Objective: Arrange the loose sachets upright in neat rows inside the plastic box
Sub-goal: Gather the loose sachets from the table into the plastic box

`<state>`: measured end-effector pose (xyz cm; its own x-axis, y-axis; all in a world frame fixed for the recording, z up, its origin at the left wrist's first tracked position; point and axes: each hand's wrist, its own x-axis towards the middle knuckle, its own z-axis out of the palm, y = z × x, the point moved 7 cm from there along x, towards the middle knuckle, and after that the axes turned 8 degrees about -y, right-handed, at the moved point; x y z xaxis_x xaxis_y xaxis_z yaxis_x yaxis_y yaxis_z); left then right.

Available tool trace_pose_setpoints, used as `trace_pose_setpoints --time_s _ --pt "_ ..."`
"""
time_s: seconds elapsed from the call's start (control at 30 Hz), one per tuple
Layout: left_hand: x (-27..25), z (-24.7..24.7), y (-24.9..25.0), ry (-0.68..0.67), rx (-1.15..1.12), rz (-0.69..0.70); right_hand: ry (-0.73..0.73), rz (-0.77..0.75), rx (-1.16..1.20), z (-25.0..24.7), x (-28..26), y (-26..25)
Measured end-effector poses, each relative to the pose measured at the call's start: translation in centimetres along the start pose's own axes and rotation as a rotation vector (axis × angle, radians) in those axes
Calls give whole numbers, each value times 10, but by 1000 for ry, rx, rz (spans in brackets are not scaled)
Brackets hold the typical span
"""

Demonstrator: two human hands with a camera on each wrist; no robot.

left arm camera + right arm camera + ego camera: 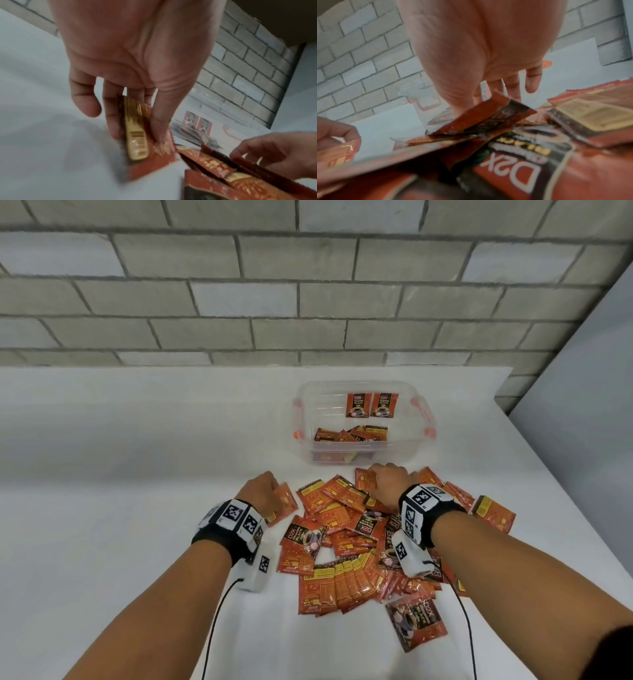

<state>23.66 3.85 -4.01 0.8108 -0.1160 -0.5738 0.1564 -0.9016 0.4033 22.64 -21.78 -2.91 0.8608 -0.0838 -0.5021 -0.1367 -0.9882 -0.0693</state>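
Observation:
Orange-and-black sachets (pixel 363 542) lie in a loose heap on the white table. Behind them stands the clear plastic box (pixel 306 419); two sachets (pixel 371 405) stand upright against its far wall and several lie tumbled at its near end. My left hand (pixel 262 486) is at the heap's left edge and pinches one sachet (pixel 137 146) between thumb and fingers. My right hand (pixel 387 479) is at the heap's far edge, just in front of the box. Its thumb and fingers pinch a sachet (pixel 484 116) tilted up off the heap.
A grey block wall (pixel 308 285) runs along the back of the table (pixel 102 474). The table's right edge (pixel 548 460) slants past the box, with a pale panel beyond. Cables trail from both wrist bands toward me.

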Motion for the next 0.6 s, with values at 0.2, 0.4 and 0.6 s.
trace_pose_setpoints --time_s 0.2,0.4,0.6 --pt "-20 2 0 -44 -218 168 10 -80 140 -4 -17 5" --pt "-29 48 10 -222 -28 239 -62 -132 80 13 -27 11" --pt "-28 49 20 -154 84 271 -86 -64 -11 20 -31 16"
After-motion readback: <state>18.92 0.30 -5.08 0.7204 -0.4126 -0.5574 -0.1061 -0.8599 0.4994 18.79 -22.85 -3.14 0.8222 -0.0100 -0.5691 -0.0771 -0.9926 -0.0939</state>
